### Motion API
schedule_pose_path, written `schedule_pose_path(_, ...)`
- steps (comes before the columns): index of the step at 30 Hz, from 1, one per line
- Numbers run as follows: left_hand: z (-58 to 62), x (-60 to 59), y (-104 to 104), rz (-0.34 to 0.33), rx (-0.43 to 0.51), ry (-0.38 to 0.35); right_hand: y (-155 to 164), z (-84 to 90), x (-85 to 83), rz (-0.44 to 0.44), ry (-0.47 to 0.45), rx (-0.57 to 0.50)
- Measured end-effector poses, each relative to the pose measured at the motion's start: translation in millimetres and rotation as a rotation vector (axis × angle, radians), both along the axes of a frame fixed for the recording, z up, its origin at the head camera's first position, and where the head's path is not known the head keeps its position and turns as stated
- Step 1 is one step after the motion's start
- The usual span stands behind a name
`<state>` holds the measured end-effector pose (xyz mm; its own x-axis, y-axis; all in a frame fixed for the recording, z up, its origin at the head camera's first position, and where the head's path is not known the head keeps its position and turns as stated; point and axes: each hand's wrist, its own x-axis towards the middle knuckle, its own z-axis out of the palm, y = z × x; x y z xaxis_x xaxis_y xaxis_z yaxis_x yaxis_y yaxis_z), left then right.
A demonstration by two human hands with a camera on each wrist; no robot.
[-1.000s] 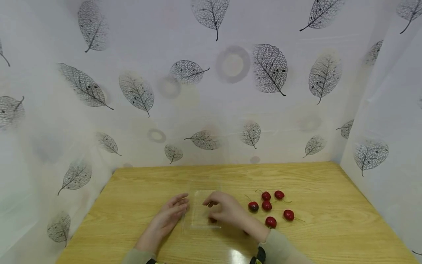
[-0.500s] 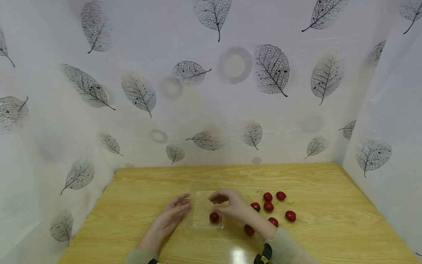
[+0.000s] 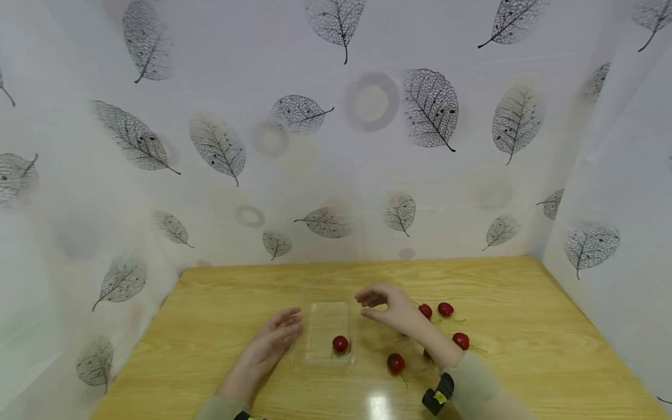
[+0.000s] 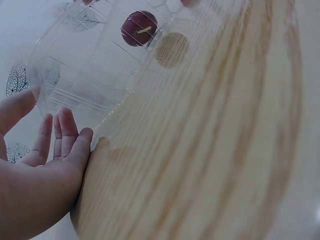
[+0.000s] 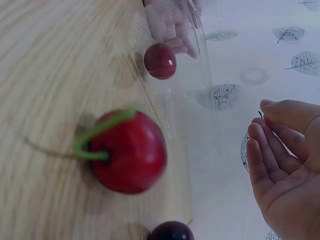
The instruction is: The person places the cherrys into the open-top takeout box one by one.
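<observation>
A clear plastic box (image 3: 328,318) stands on the wooden table with one cherry (image 3: 340,344) inside, near its front right corner. My left hand (image 3: 270,344) rests at the box's left side, fingers fairly straight; in the left wrist view its fingertips (image 4: 67,125) are at the box wall. Just right of the box my right hand (image 3: 394,312) hovers with loosely bent fingers and holds nothing. Its palm (image 5: 295,175) shows bare in the right wrist view. A dark red cherry (image 3: 396,363) with a green stem lies below the right hand, close to the right wrist camera.
Several more cherries lie to the right, among them one by the back (image 3: 445,309) and one farther right (image 3: 461,341). My right forearm partly covers others. A leaf-printed white sheet (image 3: 336,163) encloses the table (image 3: 220,291) behind and at the sides.
My right hand has come out of the box, moving right and slightly back, and has let go of the cherry, which now lies inside. The left hand has stayed by the box.
</observation>
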<state>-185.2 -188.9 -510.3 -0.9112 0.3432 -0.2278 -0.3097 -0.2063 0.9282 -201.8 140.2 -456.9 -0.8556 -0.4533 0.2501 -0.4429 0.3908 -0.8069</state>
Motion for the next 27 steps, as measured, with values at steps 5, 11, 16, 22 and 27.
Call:
schedule_pose_path(5, -1.9, -1.1, -1, 0.012, -0.004, -0.008, 13, 3.5, -3.5, -0.049, 0.0, 0.022)
schedule_pose_path(11, -2.1, -1.6, -1, 0.014, -0.001, -0.011, 31, 9.6, -5.6, -0.1, -0.024, 0.019)
schedule_pose_path(16, -0.4, -1.6, 2, -0.001, 0.004, -0.002, 49, 9.9, -6.3, -0.142, -0.008, 0.024)
schedule_pose_path(22, 0.2, -0.9, 1, -0.003, 0.001, -0.002, 68, 4.3, -7.0, -0.185, 0.002, 0.032)
schedule_pose_path(27, 0.5, -0.1, 1, 0.008, 0.001, -0.008, 84, 2.9, -5.7, -0.225, -0.008, 0.048)
